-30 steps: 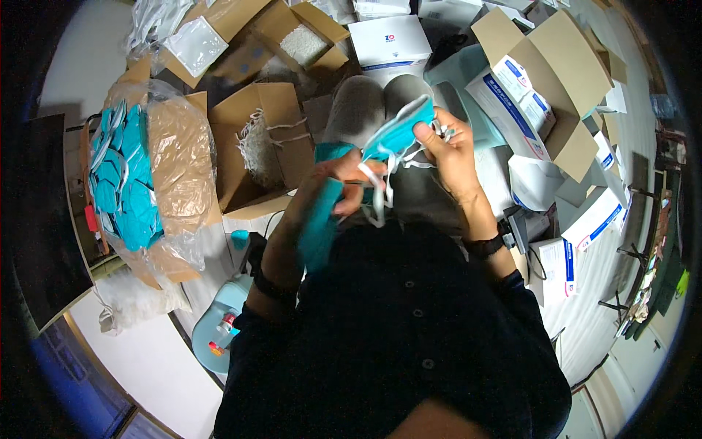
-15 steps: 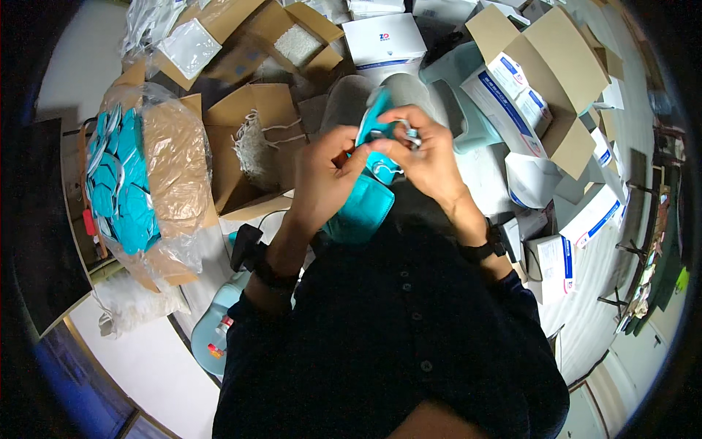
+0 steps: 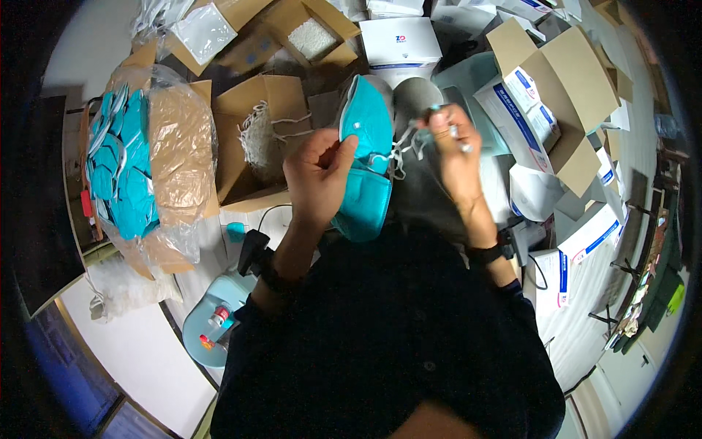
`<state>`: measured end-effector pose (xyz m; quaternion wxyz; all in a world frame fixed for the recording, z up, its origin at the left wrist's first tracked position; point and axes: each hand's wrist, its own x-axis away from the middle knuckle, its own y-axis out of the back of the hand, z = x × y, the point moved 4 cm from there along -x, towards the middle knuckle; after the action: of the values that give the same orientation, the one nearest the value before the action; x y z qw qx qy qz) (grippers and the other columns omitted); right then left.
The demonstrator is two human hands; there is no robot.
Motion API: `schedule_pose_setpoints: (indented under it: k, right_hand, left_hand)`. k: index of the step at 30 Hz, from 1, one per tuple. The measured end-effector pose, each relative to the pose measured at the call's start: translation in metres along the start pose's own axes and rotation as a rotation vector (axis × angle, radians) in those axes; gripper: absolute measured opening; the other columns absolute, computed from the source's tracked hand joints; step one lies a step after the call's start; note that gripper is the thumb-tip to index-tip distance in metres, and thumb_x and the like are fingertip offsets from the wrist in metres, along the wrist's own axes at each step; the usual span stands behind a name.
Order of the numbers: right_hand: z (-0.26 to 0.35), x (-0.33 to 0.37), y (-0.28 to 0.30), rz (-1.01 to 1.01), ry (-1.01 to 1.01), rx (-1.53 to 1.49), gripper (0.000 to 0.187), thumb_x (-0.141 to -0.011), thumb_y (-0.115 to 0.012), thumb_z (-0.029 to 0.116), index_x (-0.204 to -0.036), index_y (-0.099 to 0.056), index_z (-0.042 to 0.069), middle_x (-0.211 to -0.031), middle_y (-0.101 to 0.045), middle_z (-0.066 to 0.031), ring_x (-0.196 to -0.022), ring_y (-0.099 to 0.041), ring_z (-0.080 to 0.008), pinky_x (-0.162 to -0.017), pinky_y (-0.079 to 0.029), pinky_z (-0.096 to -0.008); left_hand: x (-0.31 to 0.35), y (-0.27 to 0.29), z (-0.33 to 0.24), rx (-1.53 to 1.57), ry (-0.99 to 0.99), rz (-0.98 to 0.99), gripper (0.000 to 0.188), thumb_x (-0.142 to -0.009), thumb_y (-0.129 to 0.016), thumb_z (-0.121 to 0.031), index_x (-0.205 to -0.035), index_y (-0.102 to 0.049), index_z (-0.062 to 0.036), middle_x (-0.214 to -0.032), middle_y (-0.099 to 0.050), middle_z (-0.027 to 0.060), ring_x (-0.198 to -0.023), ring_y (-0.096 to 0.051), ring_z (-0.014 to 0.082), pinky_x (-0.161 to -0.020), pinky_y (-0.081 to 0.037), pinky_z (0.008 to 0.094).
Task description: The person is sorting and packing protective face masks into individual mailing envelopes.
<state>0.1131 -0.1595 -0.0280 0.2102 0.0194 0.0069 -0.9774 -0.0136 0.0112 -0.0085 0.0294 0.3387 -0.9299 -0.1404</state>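
Observation:
My left hand (image 3: 316, 175) pinches the edge of a teal folded face mask (image 3: 371, 117), held upright over my lap. A small white spot shows on its face. White elastic cord (image 3: 398, 152) hangs from the mask's lower right side and runs toward my right hand (image 3: 457, 154). That hand is closed around the cord, with small whitish bits showing between the fingers; it is a little blurred. Another teal mask (image 3: 364, 205) lies on my lap just below the held one.
To the left, a plastic-lined carton (image 3: 183, 146) holds many teal masks (image 3: 124, 175). A cardboard box (image 3: 252, 194) with a bundle of white cords (image 3: 256, 135) stands nearer. On the right are an open carton (image 3: 574, 80) and several white boxes (image 3: 401, 44). A bottle lies in a blue stool (image 3: 196, 329).
My hands have moved apart. The mask now stands open to view in my left hand, and my right hand has drawn away to the right with the cord.

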Motion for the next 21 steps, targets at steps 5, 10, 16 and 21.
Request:
schedule_pose_setpoints:
  k: [5,10,16,21]
  right_hand:
    - [-0.003,0.034,-0.05,0.056,-0.149,-0.148,0.02,-0.095,-0.058,0.02,-0.085,-0.056,0.004,-0.072,-0.057,0.0018,-0.067,-0.045,-0.0038,-0.059,-0.038,-0.0222]
    - [-0.023,0.042,-0.056,0.225,-0.474,-0.31,0.02,-0.094,-0.061,0.021,-0.083,-0.056,0.005,-0.065,-0.055,0.0018,-0.052,-0.045,-0.0043,-0.046,-0.035,-0.0216]
    - [-0.03,0.043,-0.065,0.37,-0.207,-0.249,0.015,-0.091,-0.064,0.016,-0.089,-0.062,0.001,-0.066,-0.057,0.0024,-0.059,-0.048,-0.0038,-0.053,-0.039,-0.0216]
    - [0.002,0.065,-0.056,0.35,-0.066,-0.088,0.013,-0.09,-0.065,0.012,-0.084,-0.062,0.001,-0.071,-0.059,0.0011,-0.063,-0.049,-0.0046,-0.057,-0.041,-0.0235]
  left_hand:
    - [0.003,-0.01,0.0,0.035,0.053,-0.047,0.009,-0.084,-0.07,-0.009,-0.083,-0.064,-0.0028,-0.055,-0.053,-0.0052,-0.05,-0.042,-0.0005,-0.044,-0.03,0.0192]
    - [0.005,-0.006,0.002,0.0,0.085,-0.059,0.009,-0.085,-0.071,-0.01,-0.084,-0.065,-0.0027,-0.055,-0.053,-0.0053,-0.049,-0.042,-0.0007,-0.043,-0.029,0.019]
    - [0.004,-0.004,0.006,0.127,0.056,-0.073,0.007,-0.084,-0.07,-0.007,-0.089,-0.066,-0.0035,-0.073,-0.061,-0.0009,-0.063,-0.051,0.0037,-0.054,-0.039,0.0206]
    - [-0.025,0.05,0.053,0.386,0.128,-0.29,0.006,-0.087,-0.065,-0.011,-0.089,-0.064,-0.0053,-0.082,-0.063,0.0013,-0.075,-0.054,0.0082,-0.063,-0.045,0.0264]
